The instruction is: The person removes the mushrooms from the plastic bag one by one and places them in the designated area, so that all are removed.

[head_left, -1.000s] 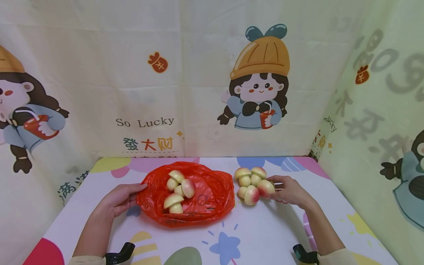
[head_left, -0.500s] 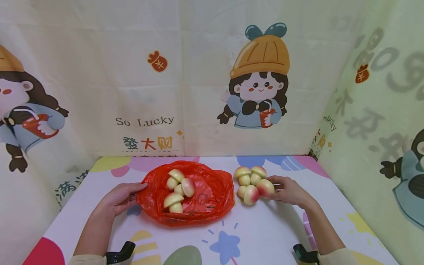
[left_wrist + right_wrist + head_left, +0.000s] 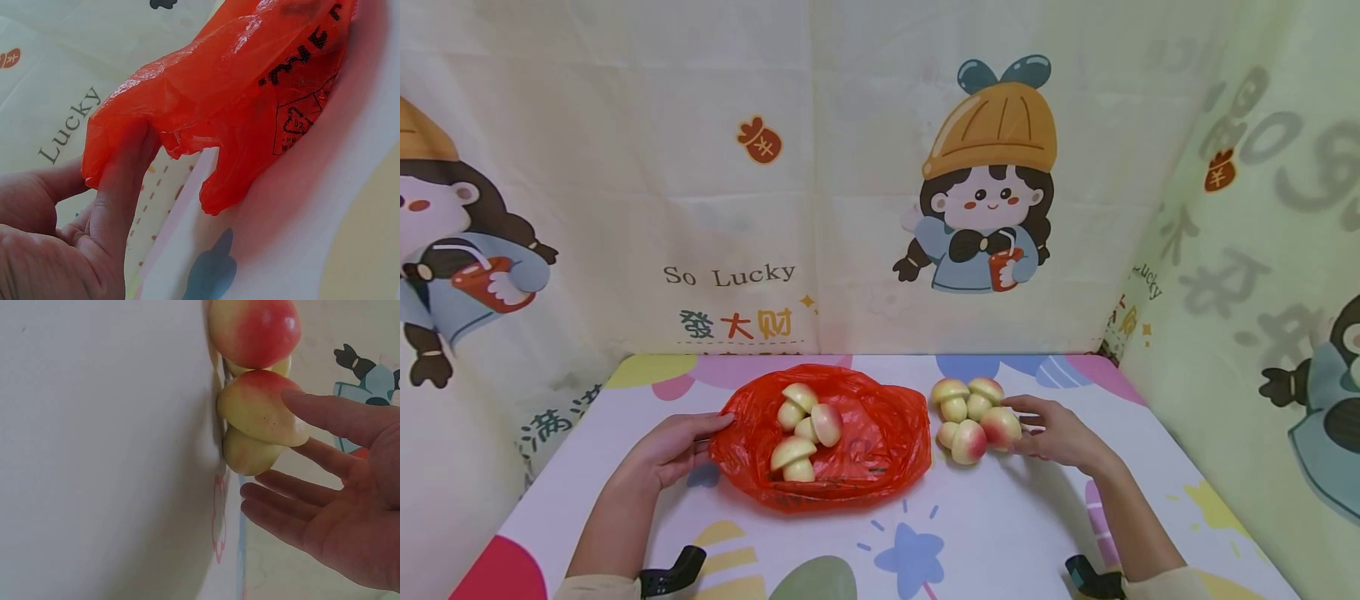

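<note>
In the head view my left hand [image 3: 673, 450] pinches the left rim of a red plastic bag [image 3: 891, 454]. The left wrist view has its fingers [image 3: 119, 194] tucked under the bag's [image 3: 187, 100] folded edge, thumb on the outer side. Inside the bag lie three toy mushrooms [image 3: 793, 454], cream with a pink blush. Right of the bag, several more mushrooms [image 3: 968, 442] sit clustered on the table. My right hand [image 3: 1060, 433] is beside the nearest-right mushroom [image 3: 1000, 428], fingers loosely spread. Its thumb [image 3: 337, 415] overlaps that mushroom's cap [image 3: 262, 409] in the right wrist view; contact is unclear.
A white patterned tablecloth [image 3: 985, 533] covers the table. Printed cloth walls [image 3: 850, 208] rise behind it and along both sides. Black wrist devices [image 3: 673, 573] are strapped at both cuffs.
My right fingers have loosened slightly around the rightmost mushroom, with the thumb drawn a little back. My left hand, the bag and the mushrooms stay essentially where they were.
</note>
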Demonstrator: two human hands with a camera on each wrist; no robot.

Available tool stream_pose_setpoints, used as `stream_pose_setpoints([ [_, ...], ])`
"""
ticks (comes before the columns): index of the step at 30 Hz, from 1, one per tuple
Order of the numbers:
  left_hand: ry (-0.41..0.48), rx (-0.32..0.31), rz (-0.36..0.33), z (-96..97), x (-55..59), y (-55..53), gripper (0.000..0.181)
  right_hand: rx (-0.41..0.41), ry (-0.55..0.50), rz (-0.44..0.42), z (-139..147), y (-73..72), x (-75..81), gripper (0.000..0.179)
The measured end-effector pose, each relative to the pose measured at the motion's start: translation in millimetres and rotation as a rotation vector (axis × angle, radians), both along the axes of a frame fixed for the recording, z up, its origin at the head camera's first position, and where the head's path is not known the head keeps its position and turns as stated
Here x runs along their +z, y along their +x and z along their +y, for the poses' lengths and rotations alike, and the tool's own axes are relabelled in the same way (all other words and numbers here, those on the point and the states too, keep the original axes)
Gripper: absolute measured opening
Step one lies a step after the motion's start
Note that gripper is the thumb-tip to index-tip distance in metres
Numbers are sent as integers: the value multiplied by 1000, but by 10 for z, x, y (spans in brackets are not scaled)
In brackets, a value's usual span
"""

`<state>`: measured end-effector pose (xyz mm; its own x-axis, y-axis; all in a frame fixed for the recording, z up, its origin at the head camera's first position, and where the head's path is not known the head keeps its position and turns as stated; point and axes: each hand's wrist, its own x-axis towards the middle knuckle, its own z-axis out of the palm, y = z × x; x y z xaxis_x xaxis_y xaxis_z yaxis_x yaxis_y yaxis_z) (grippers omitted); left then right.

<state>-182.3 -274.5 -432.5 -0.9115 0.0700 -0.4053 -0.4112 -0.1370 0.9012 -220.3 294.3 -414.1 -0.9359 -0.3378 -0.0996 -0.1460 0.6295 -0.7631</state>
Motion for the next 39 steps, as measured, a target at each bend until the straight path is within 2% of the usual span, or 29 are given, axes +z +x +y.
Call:
stream_pose_setpoints([
  [7, -1, 2, 4, -2, 6, 4, 48, -13, 26, 37, -16, 27, 42, 68],
  [14, -10, -4, 11, -10, -8, -9, 44, -64, 111, 100, -42, 27, 95, 70],
  [20, -5, -10, 13, -17, -7, -9, 38, -83, 137, 137, -78, 36, 136, 68],
  [29, -1, -16, 18, -18, 2, -4, 34, -128, 127, 159, -225, 83, 249, 65],
  [34, -6, -6, 14, -17, -7, -2, 40, -127, 82, 195, -310, 73, 284, 61],
  [39, -9, 1, 10, -15, -14, -3, 41, -135, 38, 176, -389, 64, 299, 61],
])
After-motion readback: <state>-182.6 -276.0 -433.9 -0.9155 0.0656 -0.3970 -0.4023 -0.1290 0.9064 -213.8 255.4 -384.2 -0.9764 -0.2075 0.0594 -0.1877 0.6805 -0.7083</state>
